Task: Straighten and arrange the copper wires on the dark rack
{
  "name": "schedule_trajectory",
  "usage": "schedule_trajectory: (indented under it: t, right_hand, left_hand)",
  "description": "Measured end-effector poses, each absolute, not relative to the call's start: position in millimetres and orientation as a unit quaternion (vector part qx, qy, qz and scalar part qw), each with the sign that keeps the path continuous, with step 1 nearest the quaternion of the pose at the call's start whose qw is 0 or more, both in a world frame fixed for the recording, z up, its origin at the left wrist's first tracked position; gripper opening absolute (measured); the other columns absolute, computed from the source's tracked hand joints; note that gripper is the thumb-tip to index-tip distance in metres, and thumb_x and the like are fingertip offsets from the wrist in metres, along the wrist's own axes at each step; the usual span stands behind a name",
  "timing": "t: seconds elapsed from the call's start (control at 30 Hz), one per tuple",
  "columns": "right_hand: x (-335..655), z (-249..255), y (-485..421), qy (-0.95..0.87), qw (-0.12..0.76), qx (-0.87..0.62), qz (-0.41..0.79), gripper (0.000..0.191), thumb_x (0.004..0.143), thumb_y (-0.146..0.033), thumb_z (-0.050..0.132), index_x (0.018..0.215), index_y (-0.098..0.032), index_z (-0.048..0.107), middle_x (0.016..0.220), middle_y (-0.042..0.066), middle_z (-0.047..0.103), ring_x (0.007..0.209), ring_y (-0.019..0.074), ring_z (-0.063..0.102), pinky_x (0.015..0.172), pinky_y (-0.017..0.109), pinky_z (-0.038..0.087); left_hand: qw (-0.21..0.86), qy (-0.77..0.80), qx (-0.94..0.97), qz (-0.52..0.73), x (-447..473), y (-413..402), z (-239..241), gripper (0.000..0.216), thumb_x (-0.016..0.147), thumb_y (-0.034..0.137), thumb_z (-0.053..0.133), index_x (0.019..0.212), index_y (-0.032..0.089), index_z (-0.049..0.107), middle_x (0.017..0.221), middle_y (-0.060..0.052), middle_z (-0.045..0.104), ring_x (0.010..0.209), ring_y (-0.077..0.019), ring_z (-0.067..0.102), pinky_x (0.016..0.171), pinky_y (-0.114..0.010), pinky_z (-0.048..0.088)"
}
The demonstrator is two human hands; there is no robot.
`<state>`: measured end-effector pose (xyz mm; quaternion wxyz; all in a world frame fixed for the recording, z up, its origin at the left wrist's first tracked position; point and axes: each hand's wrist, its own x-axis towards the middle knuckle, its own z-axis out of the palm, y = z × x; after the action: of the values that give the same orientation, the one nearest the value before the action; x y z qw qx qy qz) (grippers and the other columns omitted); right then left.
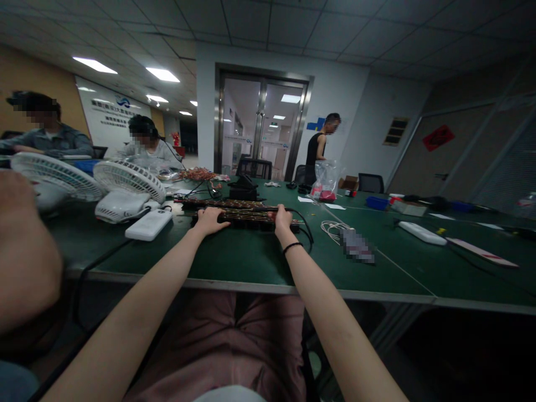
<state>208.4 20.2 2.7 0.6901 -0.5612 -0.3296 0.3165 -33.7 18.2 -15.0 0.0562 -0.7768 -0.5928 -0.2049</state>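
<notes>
In front of me, a flat bundle of long thin dark sticks (251,214) with gold and reddish marks lies crosswise on the green table. My left hand (209,220) grips the bundle near its left part, thumb stretched along the front side. Round the right part, the fingers of my right hand (282,218) are curled; a black band is on that wrist. A black cable (309,223) loops out just beside the right hand. Behind the bundle stands a black object (243,188) of unclear kind. The sticks' undersides are hidden.
White fans (128,190) and a white power bank (149,224) stand left. Another person's blurred arm (27,251) reaches in at far left. Right lie a blurred-out device (357,245) with a pale cable, a white box (422,233) and a plastic bag (325,181). Other people are beyond.
</notes>
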Motion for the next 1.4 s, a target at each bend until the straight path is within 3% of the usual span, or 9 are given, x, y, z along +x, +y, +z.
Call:
schedule_trajectory:
  t: [0.67, 1.4]
  right_hand:
    - [207.5, 3.3, 21.2, -0.320, 0.692, -0.552, 0.338, 0.020, 0.083, -0.026, 0.046, 0.080, -0.014, 0.062, 0.044, 0.001, 0.056, 0.047, 0.0174, 0.059, 0.045, 0.024, 0.046]
    - [207.1, 7.0, 15.9, -0.318, 0.687, -0.549, 0.354, 0.018, 0.083, -0.024, 0.044, 0.077, -0.015, 0.060, 0.049, 0.003, 0.060, 0.052, 0.0178, 0.063, 0.047, 0.024, 0.047]
  left_hand:
    - [0.065, -0.590, -0.776, -0.213, -33.0, 16.4, -14.9, 0.050, 0.077, 0.055, 0.054, 0.117, 0.024, 0.061, 0.126, -0.009, 0.059, 0.118, -0.0305, 0.044, 0.092, -0.043, 0.030]
    - [0.056, -0.594, -0.779, -0.194, -28.2, 12.4, -10.8, 0.054, 0.079, 0.055, 0.052, 0.123, 0.024, 0.057, 0.129, -0.010, 0.056, 0.121, -0.0306, 0.042, 0.097, -0.043, 0.028]
